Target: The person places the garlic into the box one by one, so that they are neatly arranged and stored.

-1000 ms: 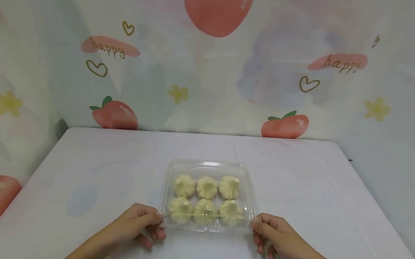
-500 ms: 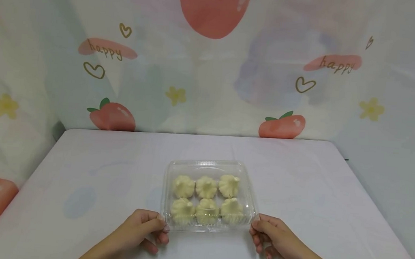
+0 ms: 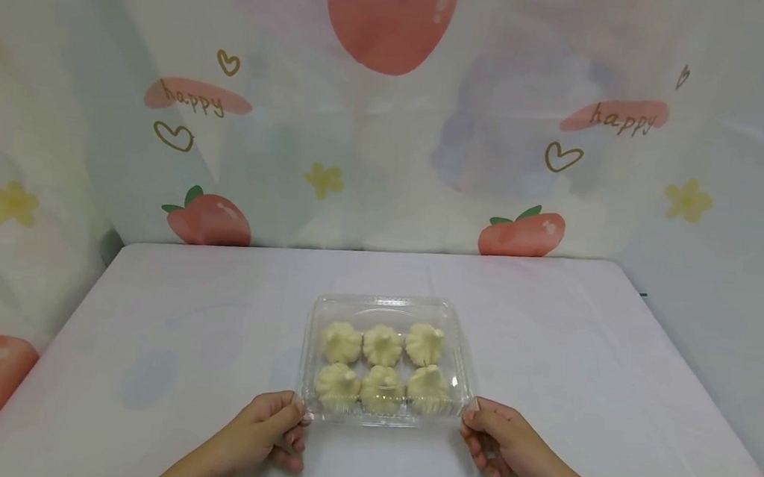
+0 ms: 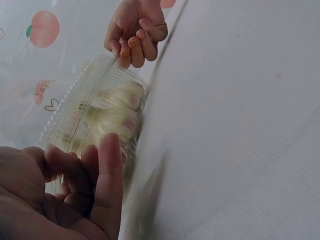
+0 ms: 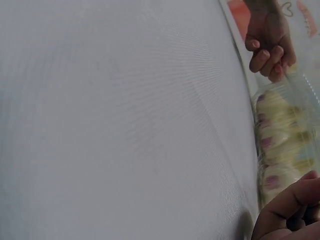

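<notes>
A clear plastic clamshell box (image 3: 383, 306) is near the front middle of the table, its lid down. Inside, in two rows, sit several pale yellow pleated buns (image 3: 382, 345); the wrist views show pinkish-purple spots low on them. My left hand (image 3: 271, 426) pinches the box's near left corner between thumb and fingers. At the near right corner, my right hand (image 3: 504, 439) pinches the rim the same way. The left wrist view has the box (image 4: 82, 107) stretched between both hands. Whether its base touches the table, I cannot tell.
A white cloth covers the table (image 3: 214, 315). Behind it hangs a pale curtain (image 3: 390, 134) printed with red fruit, hearts, yellow flowers and the word "happy". More of this printed cloth lines the left and right sides.
The left hand has shifted slightly right and toward me. The box has moved a little to the right and tilted briefly. Both hands keep their grip on it; the head view has shifted slightly.
</notes>
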`<state>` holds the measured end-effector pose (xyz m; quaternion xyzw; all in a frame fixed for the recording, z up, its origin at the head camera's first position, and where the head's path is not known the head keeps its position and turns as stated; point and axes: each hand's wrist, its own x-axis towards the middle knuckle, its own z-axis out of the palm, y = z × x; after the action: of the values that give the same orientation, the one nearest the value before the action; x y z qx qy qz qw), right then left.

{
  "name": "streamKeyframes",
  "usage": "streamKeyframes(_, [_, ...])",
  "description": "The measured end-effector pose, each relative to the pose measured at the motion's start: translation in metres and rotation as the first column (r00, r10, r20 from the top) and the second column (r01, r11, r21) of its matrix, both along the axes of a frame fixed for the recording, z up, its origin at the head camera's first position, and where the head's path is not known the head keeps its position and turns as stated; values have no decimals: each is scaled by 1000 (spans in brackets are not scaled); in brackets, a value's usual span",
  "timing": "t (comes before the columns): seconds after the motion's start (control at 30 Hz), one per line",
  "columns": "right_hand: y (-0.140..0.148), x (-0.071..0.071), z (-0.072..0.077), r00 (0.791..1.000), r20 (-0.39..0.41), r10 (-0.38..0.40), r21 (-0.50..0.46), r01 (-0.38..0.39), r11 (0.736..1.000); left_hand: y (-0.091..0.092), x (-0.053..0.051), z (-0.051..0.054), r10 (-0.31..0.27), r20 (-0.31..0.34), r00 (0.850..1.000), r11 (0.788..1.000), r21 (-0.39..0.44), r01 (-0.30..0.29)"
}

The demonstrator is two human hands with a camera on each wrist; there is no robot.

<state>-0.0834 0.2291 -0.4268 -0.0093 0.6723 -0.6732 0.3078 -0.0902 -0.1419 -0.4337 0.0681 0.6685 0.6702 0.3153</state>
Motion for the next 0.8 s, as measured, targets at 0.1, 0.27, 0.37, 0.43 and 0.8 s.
streamKeyframes(0.1, [-2,2,1,1000,7,-17,9,17,1000,-1,3,0,12,13,1000,1000,4,-12])
streamKeyframes(0.27, [-3,3,2,999,25,-37,8,36,999,0,5,0,40,39,998,999,11,-41])
streamKeyframes(0.37, [-3,3,2,999,25,-44,6,43,999,1,3,-1,66,55,996,998,9,-66])
streamKeyframes(0.43, [-3,2,2,998,29,-48,5,48,999,1,2,-2,79,60,995,997,-1,-79])
streamKeyframes(0.8, [1,-3,1,999,24,38,-56,-37,998,1,-1,-3,28,125,992,999,-19,-26])
